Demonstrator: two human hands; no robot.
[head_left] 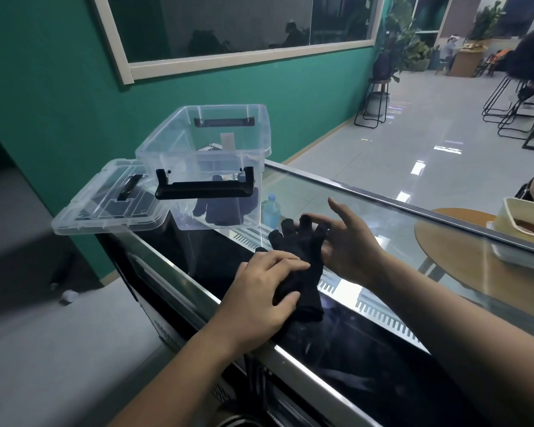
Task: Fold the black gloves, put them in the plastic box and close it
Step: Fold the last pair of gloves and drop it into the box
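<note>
Folding is the step in hand, as I read it. My left hand (265, 291) lies flat on the cuff half of the glove (302, 272), fingers (284, 260) straight and pressing it to the table (367, 211). My right hand (352, 248) is released too: its fingers are spread and scooped under the glove's finger end, raising it without clenching.

The box (179, 143) stands open at the far left of the table, well apart from my hands. The other glove (225, 211) is already inside, and the lid (84, 217) rests just beside the box, jutting past the table's edge.

Next I would bring the raised end over toward the cuff while the left hand keeps the cloth from sliding. The knit is limp, so I expect it to spring open unless pinned.

The table is a glass-topped counter with metal edges, dark below. A blue bottle (271, 211) shows near the box, though I cannot tell whether it sits on or under the glass. Beyond are a green wall (43, 87) with a window (228, 26), a glossy tiled floor (413, 124), a plant (392, 50) and black stools (506, 109).
</note>
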